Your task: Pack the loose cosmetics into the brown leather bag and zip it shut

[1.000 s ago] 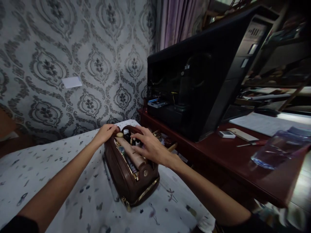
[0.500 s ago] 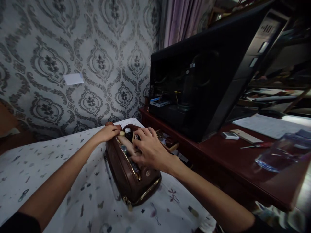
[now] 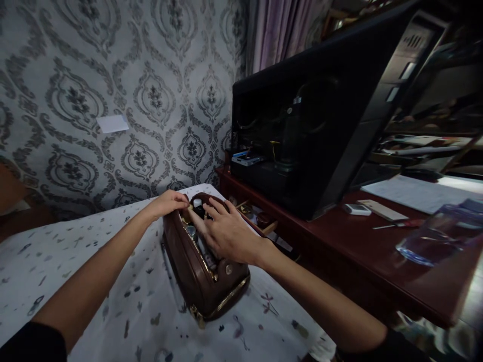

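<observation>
Covering the brown pouch (image 3: 202, 271), the right hand (image 3: 226, 234) hides its contents.

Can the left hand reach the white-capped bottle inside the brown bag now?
Probably yes. The left hand rests on the brown bag's far end, close beside the white-capped bottle, whose top shows uncovered. The right hand lies beside it, not over it.

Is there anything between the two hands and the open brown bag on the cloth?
Nothing visible stands between them. The left hand holds the far end of the brown bag, and the right hand lies flat over its open top, on the bottles and tubes packed inside.
</observation>
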A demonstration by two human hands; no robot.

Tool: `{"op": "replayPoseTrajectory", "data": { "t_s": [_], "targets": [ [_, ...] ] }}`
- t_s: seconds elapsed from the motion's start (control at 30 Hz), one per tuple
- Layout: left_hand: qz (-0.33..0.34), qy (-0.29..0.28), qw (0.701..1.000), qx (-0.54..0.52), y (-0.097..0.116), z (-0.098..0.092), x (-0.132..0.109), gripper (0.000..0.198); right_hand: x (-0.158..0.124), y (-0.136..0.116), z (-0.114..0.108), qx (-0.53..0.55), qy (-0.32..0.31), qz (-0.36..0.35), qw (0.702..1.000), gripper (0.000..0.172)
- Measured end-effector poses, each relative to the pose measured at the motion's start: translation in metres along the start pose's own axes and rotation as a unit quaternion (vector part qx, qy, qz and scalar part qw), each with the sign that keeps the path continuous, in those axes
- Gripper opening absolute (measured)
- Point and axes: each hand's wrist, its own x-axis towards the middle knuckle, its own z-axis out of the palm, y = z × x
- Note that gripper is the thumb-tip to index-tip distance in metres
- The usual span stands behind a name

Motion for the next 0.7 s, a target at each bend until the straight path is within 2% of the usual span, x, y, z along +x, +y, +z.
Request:
{"op": "replayPoseTrajectory", "data": {
  "t_s": [0.1, 0.2, 0.33, 0.4, 0.53, 0.7],
  "targets": [
    [0.024, 0.045, 0.999, 0.004, -0.003, 0.0, -0.004, 0.037, -0.001, 0.0, 0.002, 0.003, 0.02, -0.004, 1.0, 0.038],
    [0.046, 0.113, 0.992, 0.0, -0.009, 0.002, -0.018, 0.05, -0.002, 0.003, 0.006, 0.023, 0.055, 0.011, 0.998, 0.036],
    [0.046, 0.252, 0.964, -0.071, -0.019, 0.016, -0.037, 0.062, -0.001, 0.011, 0.016, 0.068, 0.127, 0.115, 0.983, 0.038],
    [0.04, 0.299, 0.947, -0.11, -0.023, 0.03, -0.04, 0.066, 0.002, 0.014, 0.019, 0.121, 0.128, 0.158, 0.972, 0.039],
    [0.043, 0.351, 0.927, -0.125, -0.025, 0.054, -0.029, 0.07, 0.007, 0.013, 0.021, 0.22, 0.107, 0.111, 0.963, 0.033],
    [0.052, 0.393, 0.912, -0.11, -0.023, 0.061, -0.023, 0.068, 0.009, 0.015, 0.023, 0.25, 0.134, 0.086, 0.955, 0.033]
  ]
}}
